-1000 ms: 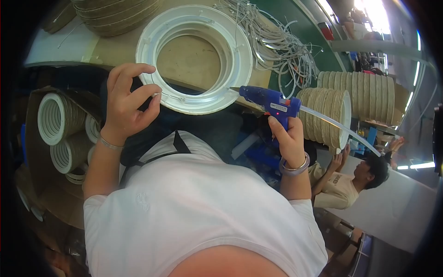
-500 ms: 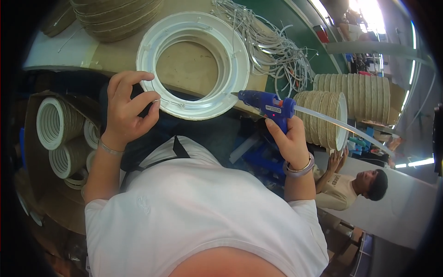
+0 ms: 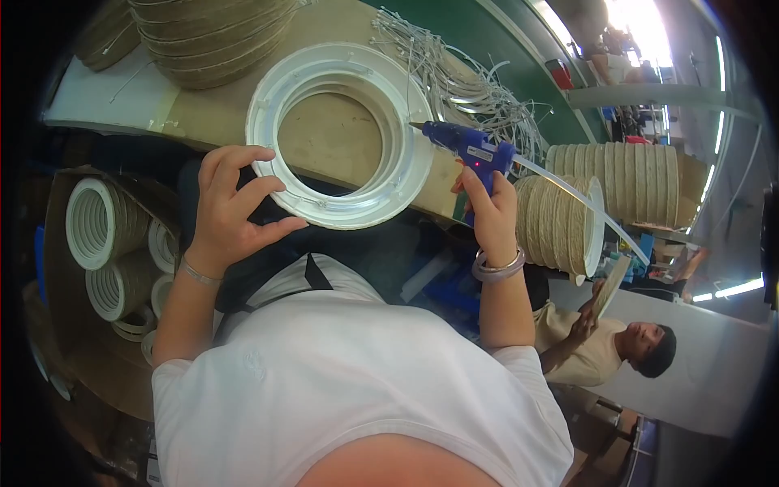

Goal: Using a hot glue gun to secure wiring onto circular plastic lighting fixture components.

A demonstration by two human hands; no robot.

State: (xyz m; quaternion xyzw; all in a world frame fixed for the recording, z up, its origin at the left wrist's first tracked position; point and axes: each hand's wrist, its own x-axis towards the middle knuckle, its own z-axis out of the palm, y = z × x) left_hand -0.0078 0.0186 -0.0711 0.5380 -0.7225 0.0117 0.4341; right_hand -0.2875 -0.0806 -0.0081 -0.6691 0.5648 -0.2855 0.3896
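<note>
A white ring point(image 3: 341, 213) with a wide stepped rim and an open centre lies near the bench's front edge. My left hand point(image 3: 231, 207) holds the ring's near-left rim, the fingers curled over the edge and the thumb against its near side. In my right hand point(image 3: 495, 213) is a blue hot glue gun point(image 3: 466, 146), gripped by its handle with a small red light showing. Its nozzle points left at the ring's right side; I cannot tell whether the tip touches. A long translucent glue stick point(image 3: 580, 197) juts from the gun's back.
Loose white cables point(image 3: 479, 93) are heaped beyond the ring. Brown-edged ring stacks point(image 3: 211, 49) stand far left, with more ring stacks point(image 3: 552, 227) at right. A cardboard box point(image 3: 89, 357) of white rings sits left. At right, a person point(image 3: 596, 341) holds a flat pale piece.
The glue gun's nozzle has moved up along the ring's right side. My left thumb has come onto the near rim. The person at right now holds up a flat piece.
</note>
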